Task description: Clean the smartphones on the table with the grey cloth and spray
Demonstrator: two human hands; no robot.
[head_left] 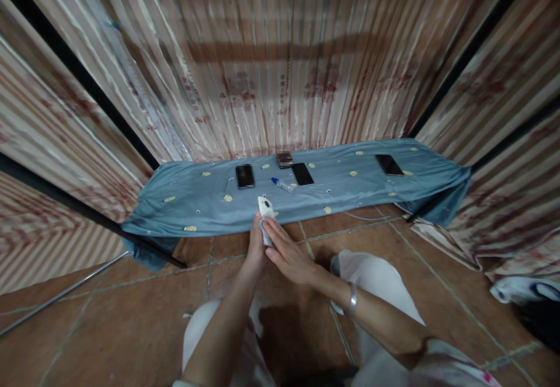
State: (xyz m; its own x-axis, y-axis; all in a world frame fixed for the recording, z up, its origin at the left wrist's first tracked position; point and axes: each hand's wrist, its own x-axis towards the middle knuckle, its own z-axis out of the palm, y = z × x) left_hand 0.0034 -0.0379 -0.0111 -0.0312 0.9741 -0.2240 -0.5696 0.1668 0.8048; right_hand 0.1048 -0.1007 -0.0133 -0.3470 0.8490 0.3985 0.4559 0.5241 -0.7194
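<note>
Head view: the left hand (255,243) holds a white phone-like device (263,207), its round dark spot visible, at the near edge of the blue cloth (205,200). The right hand (289,257) lies against the device, fingers extended; its grip cannot be determined. A blue-capped tube (284,185) rests beside a black slab (303,174) beyond

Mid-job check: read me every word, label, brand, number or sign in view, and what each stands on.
No text can be read for certain.
Curtain: columns of red, character-like marks, too blurred to read.
White phone-like object between left hand and right hand: nothing legible.
Blue-capped item: too small to tell.
Middle black slab, far-right black slab: nothing legible.
</note>
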